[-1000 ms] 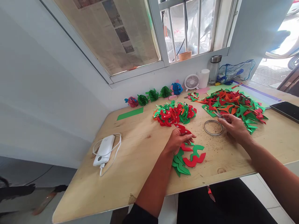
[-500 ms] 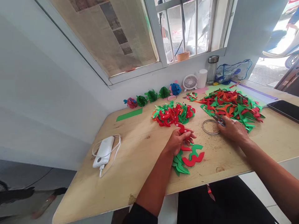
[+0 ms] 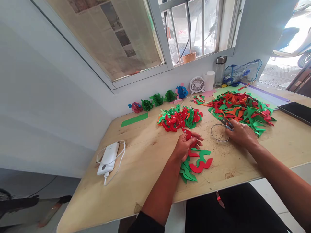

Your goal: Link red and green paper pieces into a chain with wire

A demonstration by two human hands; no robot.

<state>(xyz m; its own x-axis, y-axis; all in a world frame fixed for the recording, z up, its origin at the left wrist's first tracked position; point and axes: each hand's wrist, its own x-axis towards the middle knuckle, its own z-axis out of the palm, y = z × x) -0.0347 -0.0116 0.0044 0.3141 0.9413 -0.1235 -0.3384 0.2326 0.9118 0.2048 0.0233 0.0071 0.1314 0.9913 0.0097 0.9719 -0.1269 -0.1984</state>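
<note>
My left hand (image 3: pixel 186 147) is closed on a red paper cutout (image 3: pixel 187 133), which has a small whitish patch and pokes out above the thumb. Loose red (image 3: pixel 201 166) and green (image 3: pixel 187 172) curved cutouts lie just beneath and beside this hand. Over to the right, my right hand (image 3: pixel 242 133) grips a pair of scissors (image 3: pixel 227 124), resting low by the table with the dark blades pointing up and left. Its fingers partly cover the handles. A thin metal ring (image 3: pixel 212 135) lies beside the scissors.
Behind my left hand sits a heap of red and green cutouts (image 3: pixel 179 118). A larger pile of paper scraps (image 3: pixel 240 108) lies beyond my right hand. A power bank (image 3: pixel 108 158) with cable, a phone (image 3: pixel 297 112), a small fan (image 3: pixel 197 84) and a glass bottle (image 3: pixel 220 72) are around.
Both hands stay almost in place, still holding the red cutout and the scissors. The view has shifted slightly.
</note>
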